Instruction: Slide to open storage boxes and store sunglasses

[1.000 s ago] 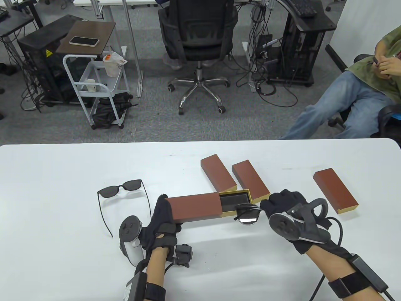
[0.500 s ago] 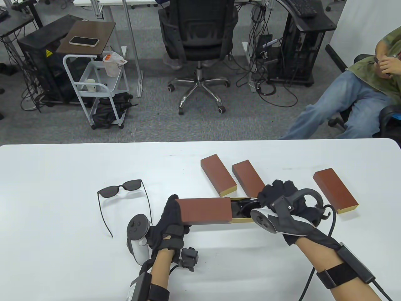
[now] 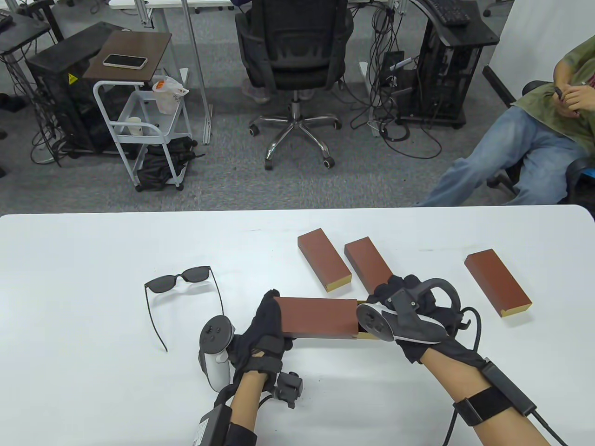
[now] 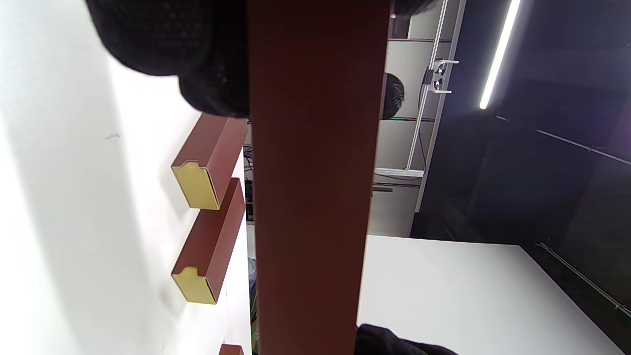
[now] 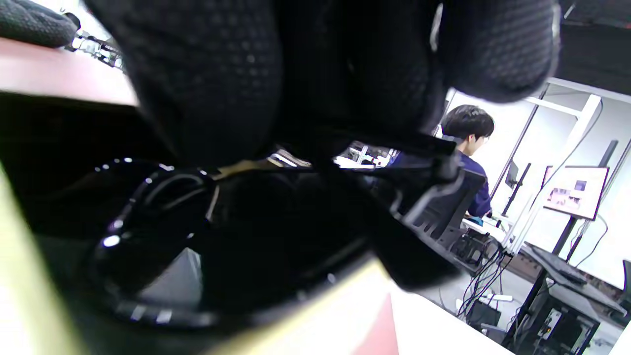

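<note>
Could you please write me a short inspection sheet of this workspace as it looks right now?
Surface: white table, bare in places.
Job's things: held box, tray almost shut; three closed boxes behind; open sunglasses lying loose.
Clutter: nothing seen.
Hands: left hand grips the sleeve; right hand at the tray end, fingers hidden.
Cables: glove lead by right wrist.
Surroundings: office chair, seated person.

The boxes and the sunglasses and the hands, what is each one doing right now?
Held box: nearly slid shut, gold tray end showing.
Three other boxes: closed, lying on table.
Sunglasses on table: unfolded, untouched.
Left hand: grips the box's sleeve.
Right hand: at the tray end; grip hidden.
</note>
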